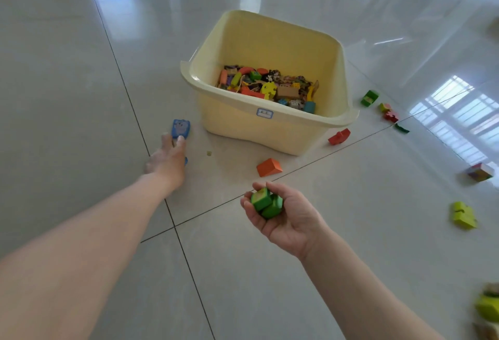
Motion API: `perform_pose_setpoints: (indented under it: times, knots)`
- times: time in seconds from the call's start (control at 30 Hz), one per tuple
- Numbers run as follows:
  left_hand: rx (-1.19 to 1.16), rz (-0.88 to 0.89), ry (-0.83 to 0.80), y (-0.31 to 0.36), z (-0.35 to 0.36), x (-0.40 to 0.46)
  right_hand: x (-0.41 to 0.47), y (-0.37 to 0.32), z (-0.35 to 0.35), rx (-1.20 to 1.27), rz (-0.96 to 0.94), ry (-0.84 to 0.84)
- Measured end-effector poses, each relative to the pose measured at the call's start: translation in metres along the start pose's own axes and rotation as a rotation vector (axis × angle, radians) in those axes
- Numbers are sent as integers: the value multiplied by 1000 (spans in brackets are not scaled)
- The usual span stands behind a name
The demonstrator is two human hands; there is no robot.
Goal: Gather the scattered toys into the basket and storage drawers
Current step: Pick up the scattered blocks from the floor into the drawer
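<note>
A pale yellow plastic storage basket sits on a glossy grey tiled floor, its bottom covered with a jumble of small, colourful wooden toys. More toys lie scattered around the basket.

The left hand reaches to the floor just left of the basket's near corner. Its fingertips touch a flat blue wooden block printed with an animal, and its grip is loosely spread, not closed on the block. A sliver of blue shows beneath the palm, perhaps a second piece; the view is too blocked to tell.

The right hand hovers palm-up in front of the basket, its grip curled around two small green wooden blocks.

An orange wedge-shaped wooden block lies on the floor just in front of the basket, and a red animal-shaped puzzle piece lies near the basket's right corner.

The blue block looks light, rigid and smooth. Lying flat on slick tile, it may slide when pushed, so pinching its two opposite side edges between thumb and fingers seems the surest hold.
</note>
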State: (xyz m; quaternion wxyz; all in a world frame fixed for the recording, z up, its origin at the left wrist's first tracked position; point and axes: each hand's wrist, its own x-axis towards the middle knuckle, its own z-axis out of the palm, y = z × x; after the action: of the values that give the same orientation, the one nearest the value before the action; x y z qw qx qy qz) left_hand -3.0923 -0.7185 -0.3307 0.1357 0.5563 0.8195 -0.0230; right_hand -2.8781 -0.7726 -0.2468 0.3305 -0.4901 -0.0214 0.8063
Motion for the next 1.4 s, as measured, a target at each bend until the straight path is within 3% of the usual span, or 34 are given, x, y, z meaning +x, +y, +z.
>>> perform_pose_setpoints:
  times: [0.13, 0.3, 0.43, 0.53, 0.63, 0.7, 0.77, 0.83, 0.93, 1.0, 1.1, 1.17, 1.3, 1.4]
  knots:
    - [2, -68, 0, -9, 6, -8, -1, -1, -11, 15, -1, 1]
    - [-94, 13, -44, -8, -1, -15, 0, 2, -25, 45, 2, 128]
    - [-873, 86, -4, 42, -40, -36, -8, -18, -14, 144, -14, 145]
    - [-1393, 72, -19, 88, -106, -31, -14, -67, 16, 194, -162, 46]
    - [-1895, -39, -167, 122, -164, -15, -19, -109, 47, 326, -332, -170]
    - [-2151, -22, -233, 128, -175, -2, -19, -120, 56, 348, -361, -305]
    - [-2234, 60, -262, 128, -164, 7, -17, -119, 52, 294, -383, -371]
    - [-2109, 62, -135, 121, -141, 6, -13, -107, 41, 223, -403, -380]
    - [-1651, -39, 449, 92, -100, -1, -1, -73, 24, -31, -397, -234]
    - [-1320, -133, 619, 63, -74, 3, 11, -47, 16, -417, -414, -58]
    - [-848, -237, 436, 22, -37, 21, 28, -12, 3, -1140, -437, 117]
    - [-685, -172, 287, 7, -19, 27, 38, 5, -2, -1421, -382, 92]
    - [-586, 69, 123, 9, -5, 42, 55, 18, -8, -1610, -442, 118]
    - [-442, 86, -29, 16, -5, 61, 64, 16, -12, -1572, -504, 188]
